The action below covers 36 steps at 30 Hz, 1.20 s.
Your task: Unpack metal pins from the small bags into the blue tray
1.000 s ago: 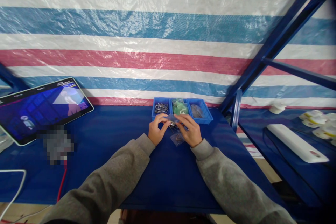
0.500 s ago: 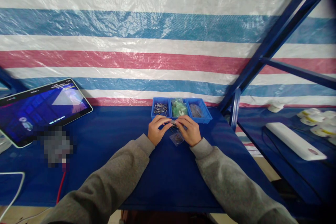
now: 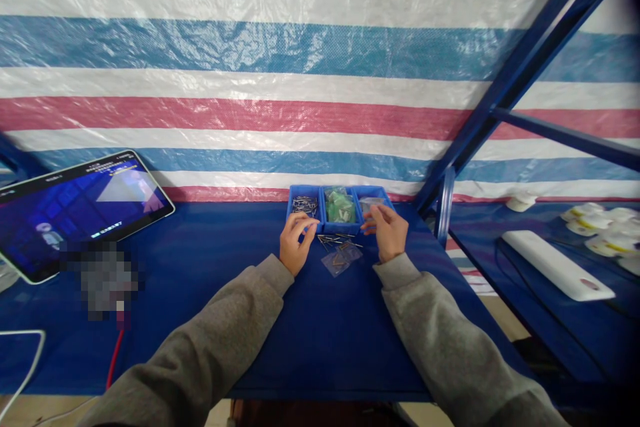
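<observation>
My left hand [image 3: 296, 241] is in front of the left bin of screws [image 3: 304, 204], thumb and fingertips brought together; anything between them is too small to make out. Over the front of the right bin [image 3: 373, 193], my right hand [image 3: 389, 232] has its fingers apart and holds nothing that I can see. That bin contains clear plastic bags. Green and white pieces in clear wrapping [image 3: 341, 206] fill the middle bin. Loose screws [image 3: 336, 239] lie on the blue table before the bins, beside small clear bags with screws inside [image 3: 342, 258].
A tablet [image 3: 85, 213] with a lit screen stands at the left, near a red cable [image 3: 115, 357]. Blue metal posts [image 3: 445, 207] rise to the right of the bins. Beyond them are a long white device [image 3: 557, 265] and several white round parts [image 3: 590, 220].
My hands have moved apart. The right one went right, to the right bin, while the left stayed nearly in place. The loose screws and small bags between them now show more fully.
</observation>
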Tool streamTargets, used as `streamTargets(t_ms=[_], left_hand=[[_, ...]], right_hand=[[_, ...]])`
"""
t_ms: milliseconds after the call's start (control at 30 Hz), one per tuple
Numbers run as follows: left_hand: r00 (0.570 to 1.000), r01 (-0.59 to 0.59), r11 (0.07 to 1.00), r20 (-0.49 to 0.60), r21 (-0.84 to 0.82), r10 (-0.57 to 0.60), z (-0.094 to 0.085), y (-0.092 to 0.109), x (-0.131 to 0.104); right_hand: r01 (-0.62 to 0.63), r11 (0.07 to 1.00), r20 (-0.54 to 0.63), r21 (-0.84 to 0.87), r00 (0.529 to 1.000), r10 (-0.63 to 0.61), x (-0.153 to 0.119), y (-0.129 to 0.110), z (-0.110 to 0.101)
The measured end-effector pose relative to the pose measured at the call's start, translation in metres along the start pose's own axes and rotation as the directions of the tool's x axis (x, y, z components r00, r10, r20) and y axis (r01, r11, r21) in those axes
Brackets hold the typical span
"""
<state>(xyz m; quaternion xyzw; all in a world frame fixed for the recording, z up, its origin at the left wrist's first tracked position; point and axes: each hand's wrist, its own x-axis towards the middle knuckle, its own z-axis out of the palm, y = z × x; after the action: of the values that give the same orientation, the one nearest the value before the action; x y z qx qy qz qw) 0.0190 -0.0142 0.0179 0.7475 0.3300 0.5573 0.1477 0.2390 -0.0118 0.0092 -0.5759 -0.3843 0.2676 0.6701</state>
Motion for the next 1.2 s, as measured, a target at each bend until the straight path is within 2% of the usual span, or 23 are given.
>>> streamTargets(t_ms=[67, 100, 167, 233, 300, 367, 433, 467, 500, 533, 600, 700, 833, 967, 1033, 1100, 1133, 1200], left_hand=[[1.000, -0.004, 1.000, -0.002, 0.003, 0.004, 0.000, 0.001, 0.000], [1.000, -0.004, 1.000, -0.005, 0.005, 0.005, 0.000, 0.001, 0.001], [1.000, -0.006, 1.000, -0.010, 0.009, 0.007, 0.000, 0.002, 0.001], [1.000, -0.012, 1.000, -0.008, 0.010, 0.012, 0.001, 0.002, 0.001], [1.000, -0.018, 1.000, -0.003, 0.012, 0.018, 0.001, 0.003, 0.000], [1.000, -0.020, 1.000, -0.003, 0.016, 0.020, 0.001, 0.003, 0.000], [1.000, -0.017, 1.000, -0.006, 0.019, 0.017, 0.000, 0.003, 0.000], [1.000, -0.016, 1.000, -0.003, 0.018, 0.016, 0.000, 0.003, 0.000], [1.000, -0.016, 1.000, 0.000, 0.017, 0.016, 0.000, 0.003, 0.000], [1.000, -0.017, 1.000, 0.003, 0.016, 0.017, 0.000, 0.003, 0.000], [1.000, -0.020, 1.000, 0.007, 0.016, 0.020, 0.000, 0.003, 0.000], [1.000, -0.027, 1.000, 0.004, 0.016, 0.027, 0.001, 0.003, 0.000], [0.999, -0.034, 0.999, 0.002, 0.012, 0.034, 0.001, 0.002, -0.001], [1.000, -0.022, 1.000, 0.006, 0.002, 0.022, 0.000, 0.002, -0.001], [1.000, -0.007, 1.000, 0.015, -0.009, 0.007, -0.001, 0.002, -0.001], [0.999, 0.001, 1.000, 0.039, -0.026, 0.000, -0.001, 0.003, -0.001], [0.998, 0.000, 0.999, 0.055, -0.033, 0.001, 0.000, 0.003, -0.001], [0.996, -0.007, 0.999, 0.089, -0.042, 0.010, 0.000, 0.002, -0.001]], right_hand=[[0.054, 0.991, 0.023, -0.122, 0.998, -0.051, 0.003, -0.003, -0.004], [0.114, 0.970, 0.070, -0.216, 0.992, -0.101, 0.002, -0.006, -0.005], [0.285, 0.868, 0.242, -0.406, 0.950, -0.199, -0.004, -0.014, -0.005], [0.459, 0.738, 0.495, -0.495, 0.847, -0.194, -0.011, -0.022, -0.003], [0.545, 0.670, 0.697, -0.504, 0.715, -0.056, -0.018, -0.028, 0.000], [0.581, 0.651, 0.809, -0.488, 0.582, 0.087, -0.023, -0.032, 0.002], [0.598, 0.648, 0.864, -0.472, 0.462, 0.203, -0.026, -0.033, 0.003], [0.607, 0.640, 0.874, -0.471, 0.420, 0.244, -0.027, -0.033, 0.003], [0.617, 0.626, 0.875, -0.477, 0.400, 0.273, -0.028, -0.033, 0.003], [0.628, 0.607, 0.871, -0.487, 0.398, 0.288, -0.029, -0.032, 0.004], [0.650, 0.574, 0.864, -0.499, 0.423, 0.272, -0.030, -0.029, 0.005], [0.675, 0.581, 0.881, -0.455, 0.438, 0.180, -0.033, -0.022, 0.006], [0.678, 0.650, 0.903, -0.344, 0.428, 0.032, -0.035, -0.014, 0.008], [0.618, 0.745, 0.903, -0.250, 0.427, -0.052, -0.036, -0.016, 0.010], [0.600, 0.771, 0.869, -0.212, 0.476, -0.132, -0.036, -0.020, 0.011], [0.578, 0.795, 0.783, -0.183, 0.575, -0.238, -0.037, -0.023, 0.012], [0.542, 0.822, 0.740, -0.174, 0.623, -0.253, -0.038, -0.023, 0.013], [0.403, 0.903, 0.684, -0.152, 0.702, -0.199, -0.039, -0.021, 0.014]])
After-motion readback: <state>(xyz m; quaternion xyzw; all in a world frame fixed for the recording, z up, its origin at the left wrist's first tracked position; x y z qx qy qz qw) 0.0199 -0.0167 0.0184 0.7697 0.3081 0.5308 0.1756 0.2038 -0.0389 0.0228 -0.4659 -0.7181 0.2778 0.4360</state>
